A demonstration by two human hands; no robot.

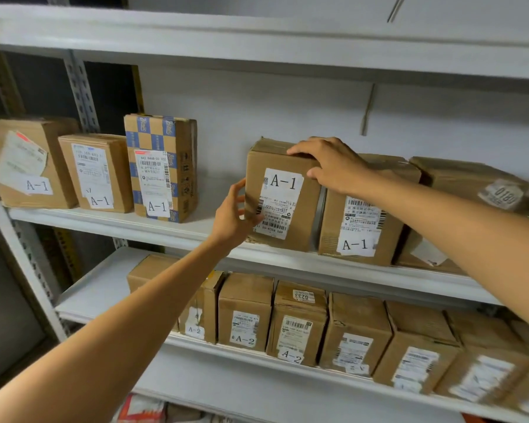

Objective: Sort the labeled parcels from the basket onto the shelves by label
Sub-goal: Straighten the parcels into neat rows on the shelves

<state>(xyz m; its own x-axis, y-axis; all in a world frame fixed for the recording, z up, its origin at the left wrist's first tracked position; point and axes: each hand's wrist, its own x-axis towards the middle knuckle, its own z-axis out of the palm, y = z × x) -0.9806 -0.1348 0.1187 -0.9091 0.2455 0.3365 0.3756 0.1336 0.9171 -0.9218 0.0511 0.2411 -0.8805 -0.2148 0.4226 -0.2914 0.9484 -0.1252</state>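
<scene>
A brown cardboard parcel (283, 195) labeled A-1 stands upright on the white middle shelf (110, 219), touching another A-1 parcel (359, 224) on its right. My right hand (329, 163) grips its top right corner, fingers over the top and thumb on the front. My left hand (234, 213) holds its lower left edge, thumb on the front face. The basket is out of view.
Three more A-1 parcels (97, 172) stand at the left of the same shelf, with a gap between them and the held parcel. The shelf below (98, 288) carries a row of A-2 parcels (245, 312). More boxes (468, 181) crowd the right end.
</scene>
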